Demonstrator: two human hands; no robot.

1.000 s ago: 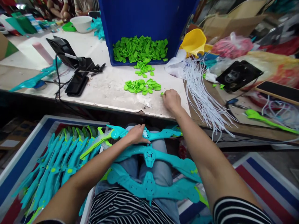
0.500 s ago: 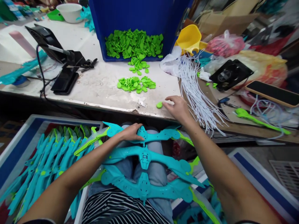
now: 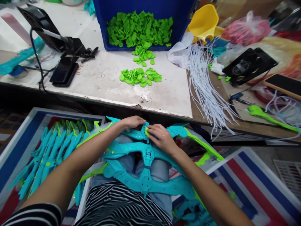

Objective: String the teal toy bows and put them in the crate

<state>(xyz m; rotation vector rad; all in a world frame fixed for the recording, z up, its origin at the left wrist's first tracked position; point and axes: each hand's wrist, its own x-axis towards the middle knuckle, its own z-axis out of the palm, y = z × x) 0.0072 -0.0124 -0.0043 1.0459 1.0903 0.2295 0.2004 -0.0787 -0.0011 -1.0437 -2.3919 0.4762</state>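
Three turquoise bow-shaped plastic parts with green end pieces lie across my lap, one behind another. My left hand (image 3: 133, 122) is closed on the farthest turquoise bow-shaped part (image 3: 136, 134), just left of its centre. From the other side, my right hand (image 3: 161, 137) pinches a small green plastic piece (image 3: 147, 131) against the centre of that same part. Fingers partly cover the green piece. Nearer to me lie the middle bow-shaped part (image 3: 148, 154) and the nearest one (image 3: 145, 181), both untouched by my hands.
On the table (image 3: 113, 95) are small piles of green pieces (image 3: 141, 77) before a blue bin (image 3: 101, 34) holding many more. White strings (image 3: 207, 88) hang over the edge at right. A phone on a stand (image 3: 63, 73) stands left. Crates (image 3: 94, 117) with bow-shaped parts flank my legs.
My right hand has picked up the lone green piece from the table edge and brought it to the farthest bow-shaped part. My left hand stays on that part. The view has shifted slightly.
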